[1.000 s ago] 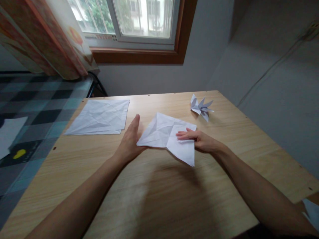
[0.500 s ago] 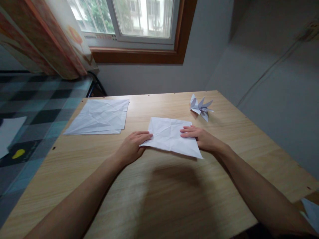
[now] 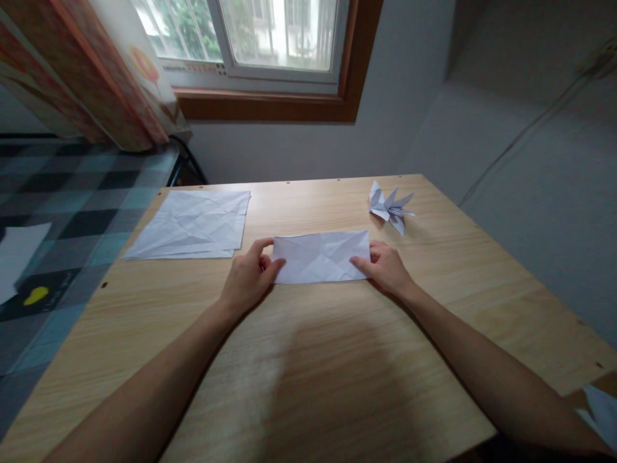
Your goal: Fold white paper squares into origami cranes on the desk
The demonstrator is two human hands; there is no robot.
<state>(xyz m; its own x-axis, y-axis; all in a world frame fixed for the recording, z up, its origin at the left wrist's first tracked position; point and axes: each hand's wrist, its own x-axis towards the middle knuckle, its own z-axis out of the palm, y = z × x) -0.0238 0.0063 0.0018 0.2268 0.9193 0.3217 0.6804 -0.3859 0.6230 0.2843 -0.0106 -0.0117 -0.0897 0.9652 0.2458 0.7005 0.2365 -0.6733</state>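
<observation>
A creased white sheet of paper (image 3: 321, 258), folded over into a wide rectangle, lies in the middle of the table between my hands. My left hand (image 3: 247, 273) pinches its left edge, thumb on top and index finger behind. At the opposite edge my right hand (image 3: 385, 265) grips the paper, with its thumb over the front face and the other fingers curled behind. A folded paper figure with pointed petals (image 3: 389, 207) stands beyond my right hand. Several creased white sheets (image 3: 197, 225) lie stacked beyond my left hand.
The wooden table (image 3: 308, 373) reaches back toward a wall with a window (image 3: 279, 38). A bed with a checked cover (image 3: 91, 193) stands to the left, beneath a curtain (image 3: 87, 77). Some white paper (image 3: 602, 408) shows past the table's right front corner.
The sheet has gone from lying nearly spread out to a folded rectangle. Both hands have changed from resting flat on it to pinching its left and right edges.
</observation>
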